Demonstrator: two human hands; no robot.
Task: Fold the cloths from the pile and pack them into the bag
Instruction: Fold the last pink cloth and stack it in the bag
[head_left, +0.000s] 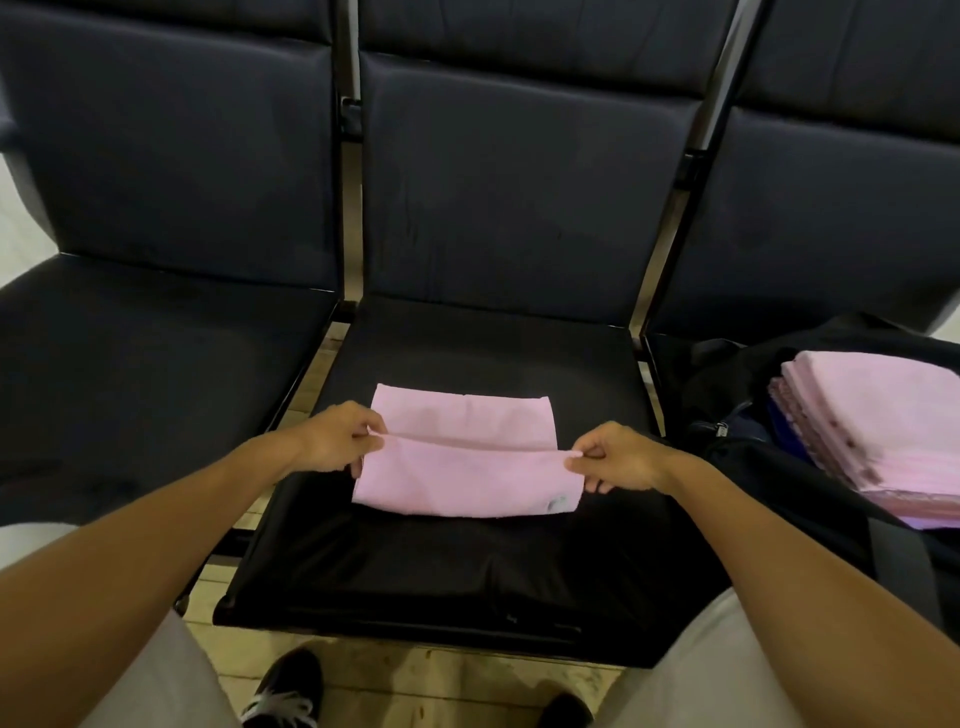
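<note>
Pink cloth (467, 467) on the black seat (441, 561) is pinched at both ends by the left hand (337, 439) and right hand (618, 457).

Pink cloth (467, 467); pink stack (883, 426); black seat (467, 561).

Materials and finishes: seating, cloths, bag, floor

Cloth (467, 467): pink soft fabric, matt, fine nap, with a small grey mark near one corner. Stack (878, 436): the same pink matt fabric, layered edges showing. Seat (467, 561): black leather-like upholstery, smooth, with a dull sheen and light creases. Backrests (519, 208): dark, the same smooth covering, faintly mottled. Frame (719, 78): metal bars between the seats, partly shiny. Bag (737, 415): black woven fabric, matt, with a metal zip pull. Floor (426, 670): pale, wood-look planks, slightly scuffed. Shoes (291, 686): black, matt, with white laces.
</note>
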